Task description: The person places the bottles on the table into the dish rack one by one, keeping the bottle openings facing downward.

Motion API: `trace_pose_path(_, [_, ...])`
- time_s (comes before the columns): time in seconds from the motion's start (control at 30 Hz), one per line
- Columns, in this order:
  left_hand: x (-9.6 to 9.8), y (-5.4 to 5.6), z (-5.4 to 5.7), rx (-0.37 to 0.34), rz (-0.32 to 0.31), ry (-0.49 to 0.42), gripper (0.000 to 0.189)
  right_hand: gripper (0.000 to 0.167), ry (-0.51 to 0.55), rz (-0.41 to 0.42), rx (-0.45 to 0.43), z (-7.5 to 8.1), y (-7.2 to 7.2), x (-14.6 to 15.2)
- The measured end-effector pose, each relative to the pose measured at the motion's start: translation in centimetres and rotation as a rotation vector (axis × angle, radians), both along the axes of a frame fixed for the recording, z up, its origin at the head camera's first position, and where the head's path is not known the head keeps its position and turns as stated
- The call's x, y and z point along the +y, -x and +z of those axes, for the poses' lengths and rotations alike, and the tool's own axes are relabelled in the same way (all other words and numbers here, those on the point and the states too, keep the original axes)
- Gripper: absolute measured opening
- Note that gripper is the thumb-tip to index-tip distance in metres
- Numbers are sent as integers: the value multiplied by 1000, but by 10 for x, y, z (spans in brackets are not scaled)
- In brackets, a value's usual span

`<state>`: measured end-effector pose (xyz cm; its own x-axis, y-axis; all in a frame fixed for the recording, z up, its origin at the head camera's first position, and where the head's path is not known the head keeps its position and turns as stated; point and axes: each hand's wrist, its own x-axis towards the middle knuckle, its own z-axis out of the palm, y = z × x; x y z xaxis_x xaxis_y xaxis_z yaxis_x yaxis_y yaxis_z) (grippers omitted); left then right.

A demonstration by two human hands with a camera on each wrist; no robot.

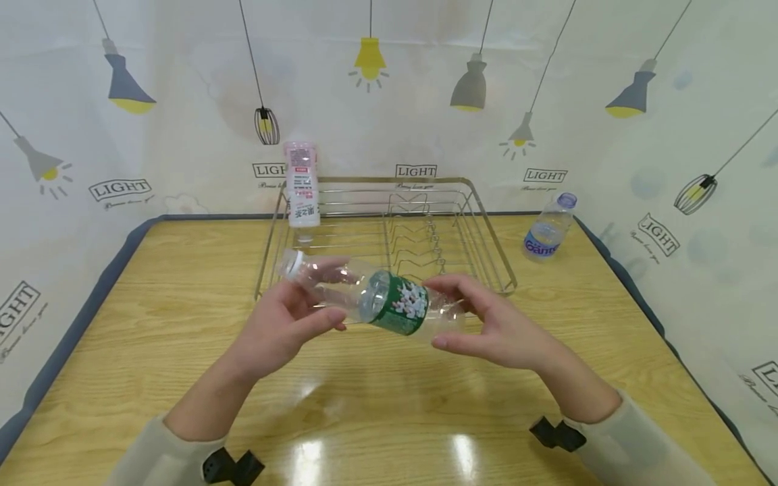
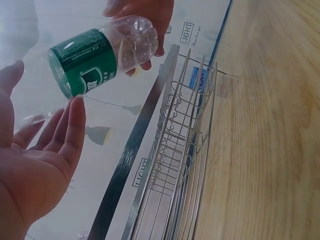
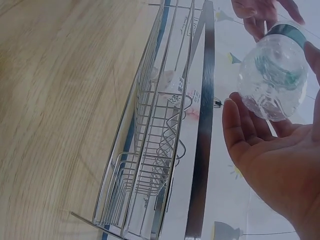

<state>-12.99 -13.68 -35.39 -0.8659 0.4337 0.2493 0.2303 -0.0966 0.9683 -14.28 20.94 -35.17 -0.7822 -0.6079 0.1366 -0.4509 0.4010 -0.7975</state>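
Note:
A clear plastic bottle (image 1: 340,287) with a green label and a white cap is held up in both hands, tilted sideways with its cap end to the left. My left hand (image 1: 292,324) holds it near the neck and shoulder, thumb in front and fingers behind. At the base, my right hand (image 1: 480,314) grips it between thumb and fingers. The left wrist view shows the green label (image 2: 85,60) above the left fingers. In the right wrist view the ridged bottle base (image 3: 272,87) sits between the right thumb and fingers.
Behind the hands, a metal wire dish rack (image 1: 358,229) stands on the wooden table (image 1: 152,270). A pink-and-white labelled bottle (image 1: 302,192) stands cap-down at the rack's left. Right of the rack is a clear bottle (image 1: 549,226) with a blue-purple label. A printed backdrop (image 1: 200,61) encloses the table.

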Motion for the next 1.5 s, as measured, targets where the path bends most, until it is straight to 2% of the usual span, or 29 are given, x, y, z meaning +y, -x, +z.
trace_pose_path(0.17, [0, 0, 0, -12, 30, -20, 58, 73, 48, 0, -36, 0, 1, -3])
trace_pose_path(0.4, [1, 0, -1, -57, 33, -80, 58, 72, 148, 30, -65, -1, 2, -4])
trace_pose_path(0.73, [4, 1, -4, -58, 36, -132, 56, 71, 185, 32, -71, -2, 3, -3])
trace_pose_path(1.03, [5, 1, -4, -90, 48, -122, 53, 63, 245, 0, -88, -4, 5, -4])
trace_pose_path(1.17, [4, 0, -7, -92, 54, -131, 53, 59, 257, -27, -151, -1, 4, -1])
trace_pose_path(1.33, [-2, -1, -10, -67, 94, -121, 52, 52, 291, -68, -208, 3, 4, 5])
trace_pose_path(1.4, [-5, -1, -10, -63, 103, -132, 50, 49, 320, -74, -211, 5, 4, 7])
trace_pose_path(1.5, [-10, -1, -7, -78, 81, -184, 41, 44, 364, -65, -216, 5, 6, 9])
